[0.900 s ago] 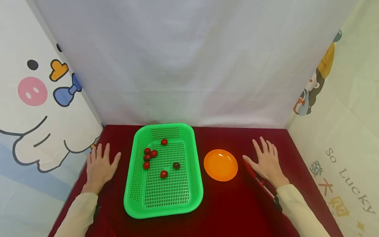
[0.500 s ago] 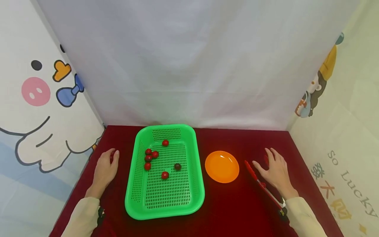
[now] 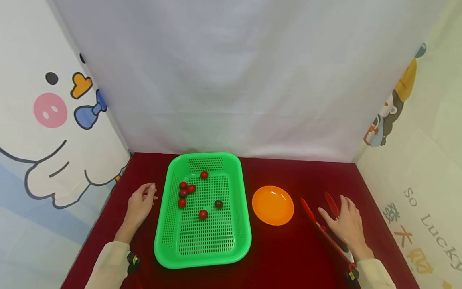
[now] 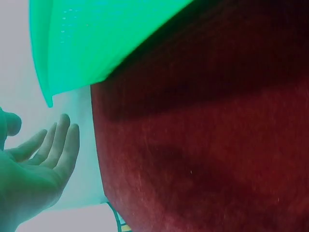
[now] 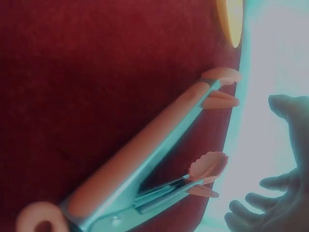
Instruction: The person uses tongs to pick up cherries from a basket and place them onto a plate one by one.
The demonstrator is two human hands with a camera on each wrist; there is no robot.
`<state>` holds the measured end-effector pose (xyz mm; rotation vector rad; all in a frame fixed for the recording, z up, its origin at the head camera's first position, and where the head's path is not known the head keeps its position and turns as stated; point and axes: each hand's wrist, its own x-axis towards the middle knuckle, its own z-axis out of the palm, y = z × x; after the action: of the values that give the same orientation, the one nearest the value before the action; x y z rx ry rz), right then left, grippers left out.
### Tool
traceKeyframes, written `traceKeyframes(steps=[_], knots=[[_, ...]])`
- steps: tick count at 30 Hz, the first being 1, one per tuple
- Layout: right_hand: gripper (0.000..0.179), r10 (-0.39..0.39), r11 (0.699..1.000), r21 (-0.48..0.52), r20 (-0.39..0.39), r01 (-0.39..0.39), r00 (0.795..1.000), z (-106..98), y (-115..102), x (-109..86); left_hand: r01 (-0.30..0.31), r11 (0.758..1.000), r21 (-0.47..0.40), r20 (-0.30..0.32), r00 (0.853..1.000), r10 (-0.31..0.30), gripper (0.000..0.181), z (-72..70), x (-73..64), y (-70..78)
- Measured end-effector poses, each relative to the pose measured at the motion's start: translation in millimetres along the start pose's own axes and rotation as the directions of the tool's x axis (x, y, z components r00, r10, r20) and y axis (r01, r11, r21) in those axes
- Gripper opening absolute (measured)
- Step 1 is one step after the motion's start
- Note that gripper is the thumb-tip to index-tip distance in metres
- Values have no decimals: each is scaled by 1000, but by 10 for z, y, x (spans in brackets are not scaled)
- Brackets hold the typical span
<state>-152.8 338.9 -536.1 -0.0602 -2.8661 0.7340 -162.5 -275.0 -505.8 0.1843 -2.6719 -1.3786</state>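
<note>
My left hand (image 3: 139, 205) hovers beside the left rim of a green basket (image 3: 167, 224), its fingers loosely bent around nothing. In the left wrist view that hand (image 4: 46, 164) shows an upturned palm with relaxed fingers. My right hand (image 3: 347, 224) is over a pair of red and metal tongs (image 3: 333, 243), thumb and fingers spread. The right wrist view has the tongs (image 5: 140, 150) lying with their arms apart, while the hand (image 5: 285, 193) stays clear of them, fingers slightly bent. Several cherry tomatoes (image 3: 183, 193) lie in the basket, a darker one (image 3: 218, 204) among them.
An orange plate (image 3: 272, 205) sits between the basket and the tongs on the dark red tablecloth (image 3: 281, 257). A white curtain (image 3: 231, 80) closes off the back, and printed cloths (image 3: 54, 160) hang at both sides.
My left hand has drawn its spread fingers together and shifted right. My right hand has moved right and toward me, uncovering more of the tongs. The view has shifted slightly.
</note>
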Motion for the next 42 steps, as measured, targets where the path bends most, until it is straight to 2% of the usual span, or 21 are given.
traceKeyframes(steps=[6, 11, 19, 27, 36, 42], knots=[[110, 107, 994, -23, 103, -105, 989, 9, -5, -51, 10, 999, -39, 17, 1000, -9, 47, 79, -2, 15], [120, 183, 983, -20, 191, -183, 964, 28, 18, -73, 61, 995, -73, 51, 997, -57, 48, 123, -21, 25], [122, 209, 974, 24, 277, -224, 938, 53, 27, -102, 110, 985, -134, 96, 991, -98, 50, 160, -41, 27], [126, 231, 970, 17, 267, -244, 936, 109, 2, -142, 138, 978, -158, 133, 984, -117, 53, 151, -82, 54], [119, 209, 976, 7, 220, -216, 953, 189, 54, -192, 184, 966, -179, 151, 976, -158, 51, 154, -110, 76], [121, 262, 964, -7, 159, -264, 952, 212, 76, -236, 197, 961, -193, 150, 974, -169, 50, 165, -101, 52]])
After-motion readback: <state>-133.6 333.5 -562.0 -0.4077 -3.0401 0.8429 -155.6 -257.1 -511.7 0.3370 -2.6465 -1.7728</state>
